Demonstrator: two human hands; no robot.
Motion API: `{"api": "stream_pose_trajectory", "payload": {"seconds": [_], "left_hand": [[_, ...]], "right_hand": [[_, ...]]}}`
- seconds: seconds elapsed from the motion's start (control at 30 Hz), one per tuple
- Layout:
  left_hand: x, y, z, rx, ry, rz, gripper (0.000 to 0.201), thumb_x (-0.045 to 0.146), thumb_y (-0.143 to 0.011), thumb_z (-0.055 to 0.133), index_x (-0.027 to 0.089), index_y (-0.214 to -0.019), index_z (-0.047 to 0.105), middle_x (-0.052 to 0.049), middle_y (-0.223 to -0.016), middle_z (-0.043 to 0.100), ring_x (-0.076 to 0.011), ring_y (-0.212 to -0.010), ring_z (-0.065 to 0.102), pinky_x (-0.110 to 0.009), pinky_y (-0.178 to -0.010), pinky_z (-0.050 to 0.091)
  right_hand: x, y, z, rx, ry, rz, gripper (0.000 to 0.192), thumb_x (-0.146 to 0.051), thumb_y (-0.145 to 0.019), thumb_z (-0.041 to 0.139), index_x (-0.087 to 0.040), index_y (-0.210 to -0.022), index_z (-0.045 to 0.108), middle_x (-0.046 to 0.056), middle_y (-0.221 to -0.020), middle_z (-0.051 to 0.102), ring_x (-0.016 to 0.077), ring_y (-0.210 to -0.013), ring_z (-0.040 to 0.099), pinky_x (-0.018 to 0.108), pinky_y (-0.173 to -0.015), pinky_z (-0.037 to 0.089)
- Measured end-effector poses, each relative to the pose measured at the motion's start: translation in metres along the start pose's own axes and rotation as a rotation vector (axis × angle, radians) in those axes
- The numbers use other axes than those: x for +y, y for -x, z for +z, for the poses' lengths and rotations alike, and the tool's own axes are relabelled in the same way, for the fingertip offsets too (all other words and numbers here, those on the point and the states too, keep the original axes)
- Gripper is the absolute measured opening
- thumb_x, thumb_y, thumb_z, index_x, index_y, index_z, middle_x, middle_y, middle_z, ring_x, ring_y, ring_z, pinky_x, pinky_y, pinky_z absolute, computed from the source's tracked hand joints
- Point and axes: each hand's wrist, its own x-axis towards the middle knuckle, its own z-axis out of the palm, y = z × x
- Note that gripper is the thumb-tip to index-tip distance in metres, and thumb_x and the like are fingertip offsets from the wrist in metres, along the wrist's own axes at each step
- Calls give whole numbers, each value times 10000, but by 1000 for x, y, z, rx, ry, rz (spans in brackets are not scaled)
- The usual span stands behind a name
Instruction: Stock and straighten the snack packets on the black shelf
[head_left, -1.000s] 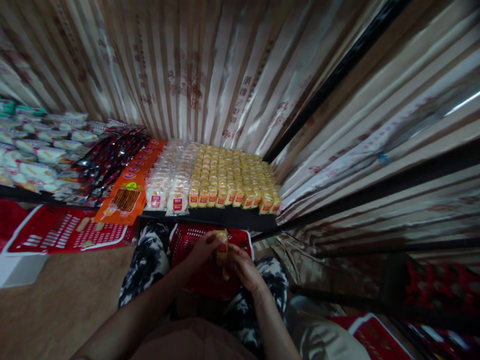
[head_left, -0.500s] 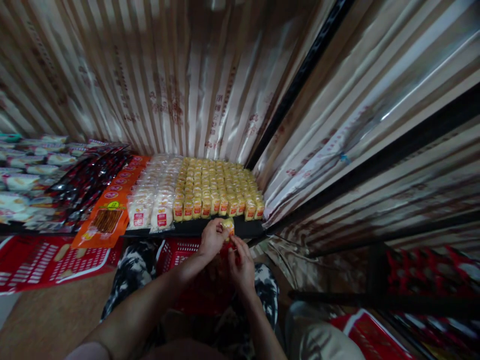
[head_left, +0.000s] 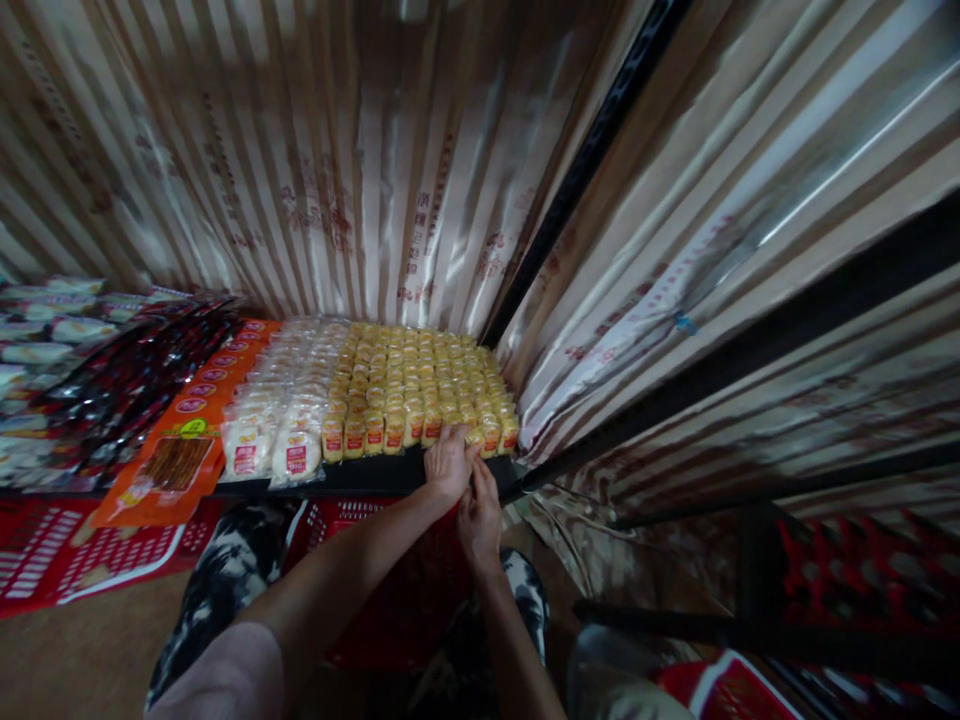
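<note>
My left hand (head_left: 448, 466) is at the front edge of the shelf, its fingers closed round a small yellow wrapped snack cake (head_left: 474, 438). Close against it, my right hand (head_left: 481, 510) has its fingertips together at the lower side of the same packet. Part of this packet is hidden by my fingers. It sits in line with the front row of yellow packets (head_left: 394, 428), which stand upright in tight rows. Each front packet shows a red label.
White round packets (head_left: 297, 455) stand left of the yellow rows, then an orange bag (head_left: 176, 440) and dark packets (head_left: 142, 375). Red baskets (head_left: 337, 525) are below the black shelf edge (head_left: 375, 472). A black post (head_left: 570, 210) and striped sheeting (head_left: 390, 200) close off the back and right.
Both hands have moved forward with the yellow packet, from in front of the shelf edge to the front row. The view has shifted slightly right.
</note>
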Motion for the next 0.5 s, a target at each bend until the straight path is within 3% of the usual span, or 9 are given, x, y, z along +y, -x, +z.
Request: {"api": "stream_pose_trajectory", "payload": {"seconds": [0.2, 0.4, 0.5], "left_hand": [[-2, -7, 11, -13, -68, 74, 325, 266, -896, 452, 183, -1201, 528, -97, -1132, 572, -212, -926, 603, -299, -778, 481], [-8, 0, 16, -10, 51, 70, 482, 233, -883, 459, 179, -1350, 350, -92, -1134, 587, -194, -976, 589, -291, -852, 463], [-15, 10, 19, 25, 130, 118, 428, 239, -903, 402, 174, -1325, 382, -85, -1130, 583, -177, -999, 576, -285, -902, 449]], "right_hand": [[14, -3, 10, 1, -8, -14, 483, -212, -837, 335, -119, -1281, 499, 172, -1318, 472, 242, -1254, 421, 458, -1015, 389], [22, -8, 13, 15, -8, -22, 491, -227, -828, 387, -155, -1304, 485, 153, -1299, 483, 234, -1215, 462, 425, -992, 416], [23, -10, 13, 5, 2, -15, 510, -245, -814, 426, -155, -1314, 473, 158, -1289, 479, 240, -1195, 476, 416, -973, 430]]}}
